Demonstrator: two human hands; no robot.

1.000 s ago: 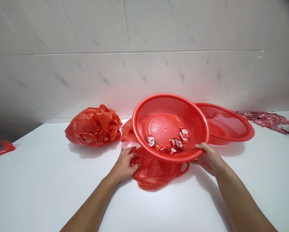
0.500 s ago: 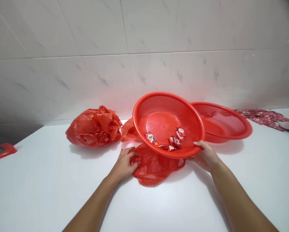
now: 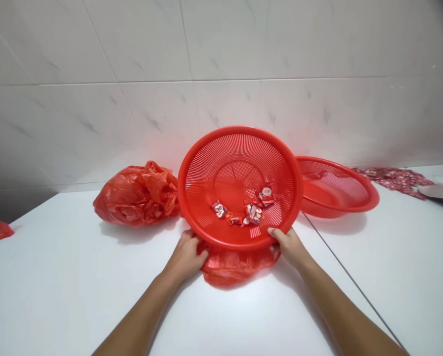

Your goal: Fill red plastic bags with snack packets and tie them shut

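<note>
Red plastic colander (image 3: 206,168) — near rim clamped by left fingers (image 3: 187,238) and right fingers (image 3: 281,237), well apart.

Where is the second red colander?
In the head view, the second red colander sits on the white counter, right of the held colander, partly behind its rim.

light: bright, even | shadows: soft, beneath red colander (image 3: 240,168) | wall tiles (image 3: 221,109): faint red glow | edges: wide-angle bowing, dark top-right corner
</note>
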